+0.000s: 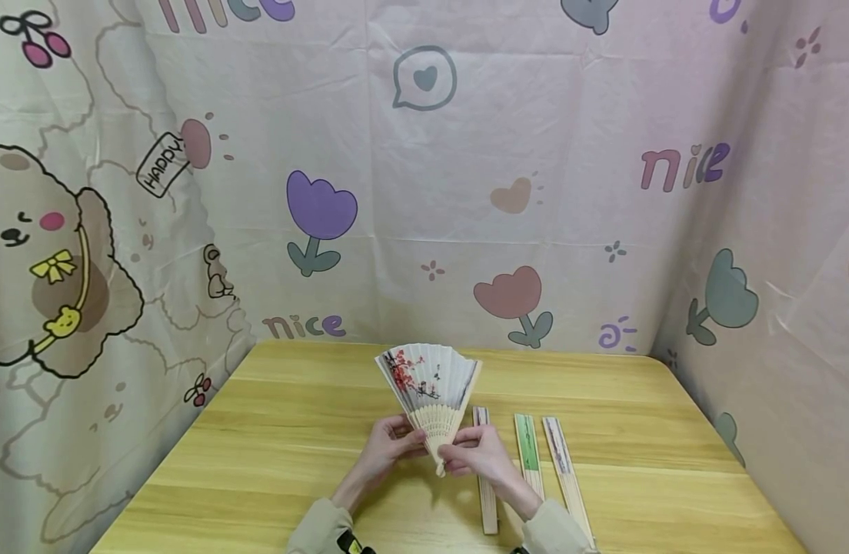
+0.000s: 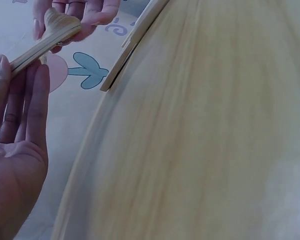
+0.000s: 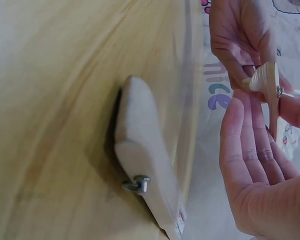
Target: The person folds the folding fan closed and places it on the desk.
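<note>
A partly spread folding fan [image 1: 430, 377] is held up over the table, its white leaf printed with red blossoms and dark branches. My left hand [image 1: 388, 448] pinches the pale ribs on the fan's left side, thumb in front. My right hand [image 1: 485, 454] pinches near the pivot end from the right. In the left wrist view, a wooden outer rib [image 2: 40, 49] of the fan lies under the left thumb, fingers behind it. In the right wrist view, the stacked rib ends [image 3: 262, 79] and a metal pivot pin show between the two hands.
Three folded fans lie lengthwise on the wooden table [image 1: 258, 446]: one partly behind the right hand [image 1: 489, 508], a green-leafed fan [image 1: 527, 442], and a patterned fan [image 1: 560, 450] farthest right. Printed cloth [image 1: 424, 177] hangs behind and at both sides.
</note>
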### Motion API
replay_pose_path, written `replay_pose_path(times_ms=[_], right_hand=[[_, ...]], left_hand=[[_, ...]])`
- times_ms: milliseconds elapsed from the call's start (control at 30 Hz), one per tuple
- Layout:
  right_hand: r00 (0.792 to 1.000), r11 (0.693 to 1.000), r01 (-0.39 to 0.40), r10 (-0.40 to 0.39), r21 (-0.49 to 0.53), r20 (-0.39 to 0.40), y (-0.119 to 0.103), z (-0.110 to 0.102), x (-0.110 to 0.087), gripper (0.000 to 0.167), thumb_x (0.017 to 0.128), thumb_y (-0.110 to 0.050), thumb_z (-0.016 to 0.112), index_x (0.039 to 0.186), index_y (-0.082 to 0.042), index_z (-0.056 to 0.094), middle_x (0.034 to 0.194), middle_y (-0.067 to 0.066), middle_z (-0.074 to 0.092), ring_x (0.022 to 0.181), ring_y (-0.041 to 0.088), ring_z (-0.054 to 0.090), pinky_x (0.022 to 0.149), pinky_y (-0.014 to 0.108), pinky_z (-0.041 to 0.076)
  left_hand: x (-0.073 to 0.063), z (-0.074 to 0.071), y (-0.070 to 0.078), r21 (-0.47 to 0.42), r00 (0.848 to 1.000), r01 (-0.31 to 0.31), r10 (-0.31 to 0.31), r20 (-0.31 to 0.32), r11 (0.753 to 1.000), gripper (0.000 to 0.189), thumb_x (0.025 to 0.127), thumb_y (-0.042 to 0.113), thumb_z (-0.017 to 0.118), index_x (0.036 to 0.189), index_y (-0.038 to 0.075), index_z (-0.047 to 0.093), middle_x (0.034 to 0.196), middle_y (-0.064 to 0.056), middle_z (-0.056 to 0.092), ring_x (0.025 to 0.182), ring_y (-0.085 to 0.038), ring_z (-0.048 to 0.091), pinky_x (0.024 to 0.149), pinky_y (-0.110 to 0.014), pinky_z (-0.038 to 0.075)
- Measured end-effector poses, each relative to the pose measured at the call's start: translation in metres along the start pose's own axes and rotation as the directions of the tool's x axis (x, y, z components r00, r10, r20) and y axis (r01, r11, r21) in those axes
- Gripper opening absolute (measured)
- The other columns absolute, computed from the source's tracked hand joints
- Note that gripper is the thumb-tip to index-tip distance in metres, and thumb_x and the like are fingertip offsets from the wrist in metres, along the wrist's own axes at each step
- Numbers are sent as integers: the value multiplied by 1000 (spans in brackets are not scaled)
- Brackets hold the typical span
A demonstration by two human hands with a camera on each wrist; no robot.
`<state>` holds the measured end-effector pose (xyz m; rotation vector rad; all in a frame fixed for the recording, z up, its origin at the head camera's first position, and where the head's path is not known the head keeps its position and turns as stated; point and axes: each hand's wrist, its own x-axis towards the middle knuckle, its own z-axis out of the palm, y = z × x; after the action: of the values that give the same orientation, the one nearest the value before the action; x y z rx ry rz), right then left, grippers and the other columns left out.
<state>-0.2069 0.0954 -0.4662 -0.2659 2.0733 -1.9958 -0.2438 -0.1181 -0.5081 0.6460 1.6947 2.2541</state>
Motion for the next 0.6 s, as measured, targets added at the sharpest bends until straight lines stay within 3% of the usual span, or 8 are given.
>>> replay_pose_path(times_ms=[200,400,600], right_hand=[[1000,1000,-4,4,12,5,-1,1,-1,27,87,-6,73,100,17,66,78,10,76,63,10,69,66,26,67],[1000,1000,-11,11,11,-16,-1,2,-1,25,87,-6,73,96,16,66,73,4,75,61,9,68,63,23,66],[1000,1000,-1,1,-9,-24,0,1,-2,25,87,-4,72,97,18,66,76,8,76,61,9,68,63,26,67]], left_hand=[[0,0,0,30,1000,-15,15,-13,999,54,94,7,69,126,-28,43,97,7,76,89,-9,73,86,-29,66],[-1,-1,3,45,999,-28,30,-41,999,47,95,2,65,129,-23,46,103,9,76,92,-10,74,89,-35,66],[-1,-1,6,21,998,-27,29,-65,999,50,96,1,64,132,-25,40,103,9,76,92,-10,73,87,-34,66]])
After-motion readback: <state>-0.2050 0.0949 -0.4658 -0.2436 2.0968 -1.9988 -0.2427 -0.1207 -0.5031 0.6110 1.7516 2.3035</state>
